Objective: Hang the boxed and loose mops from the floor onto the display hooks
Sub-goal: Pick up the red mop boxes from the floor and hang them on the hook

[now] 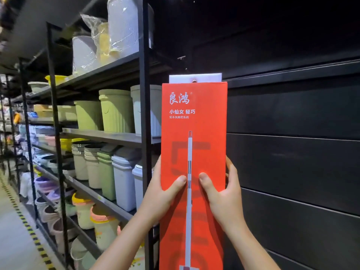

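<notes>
Mop box (193, 152), tall and red with white writing and a drawing of a mop on its front, stood upright against the dark slatted wall panel (292, 162). Its white hang tab (195, 77) at the top sat on a small metal hook (194, 81). The left hand (165, 191) held the left edge of the box, thumb on the front and the other fingers curled behind it. The right hand (224, 191) gripped the right edge in the same way, so the fingers of both hands pinched the box between thumb and the rest. To the left, a black metal shelf rack (145, 114) carried many plastic bins (116, 112) in green, grey, white and pink. A yellow-and-black striped line (25, 221) ran along the grey floor (11, 240). The room above was dark.
</notes>
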A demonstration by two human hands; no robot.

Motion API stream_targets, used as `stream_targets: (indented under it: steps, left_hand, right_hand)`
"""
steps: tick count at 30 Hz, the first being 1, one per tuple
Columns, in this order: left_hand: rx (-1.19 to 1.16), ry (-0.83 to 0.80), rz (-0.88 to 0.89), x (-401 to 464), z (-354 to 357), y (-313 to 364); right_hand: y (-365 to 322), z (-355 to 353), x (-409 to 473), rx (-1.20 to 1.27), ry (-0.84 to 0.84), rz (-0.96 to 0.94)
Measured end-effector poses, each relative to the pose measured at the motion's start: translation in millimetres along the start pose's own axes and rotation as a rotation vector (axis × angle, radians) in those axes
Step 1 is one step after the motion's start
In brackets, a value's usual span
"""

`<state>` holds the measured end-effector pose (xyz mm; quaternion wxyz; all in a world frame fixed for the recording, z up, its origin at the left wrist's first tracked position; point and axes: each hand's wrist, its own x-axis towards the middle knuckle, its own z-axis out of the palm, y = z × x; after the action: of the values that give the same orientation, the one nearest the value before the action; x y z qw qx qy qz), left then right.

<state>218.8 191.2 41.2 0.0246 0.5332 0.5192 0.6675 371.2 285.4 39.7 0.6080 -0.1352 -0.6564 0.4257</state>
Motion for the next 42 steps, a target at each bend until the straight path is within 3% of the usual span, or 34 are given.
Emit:
stream_targets:
  steps: [5,14,20,23,42]
  left_hand:
    - [0.000,-0.008,0.045,71,-25,-20]
    - [-0.113,-0.047,0.201,239,-63,28]
    - [-0.141,-0.472,0.148,326,-83,44]
    - [-0.154,-0.541,0.207,346,-80,45]
    - [-0.235,-0.554,0.252,412,-69,19]
  right_hand:
    - [22,24,29,-0.043,0.028,0.009]
    - [45,66,78,-0.192,0.111,-0.039]
    - [48,82,112,-0.227,0.205,-0.091]
    - [52,89,129,-0.236,0.242,-0.117]
    - [59,110,177,-0.327,0.282,-0.168]
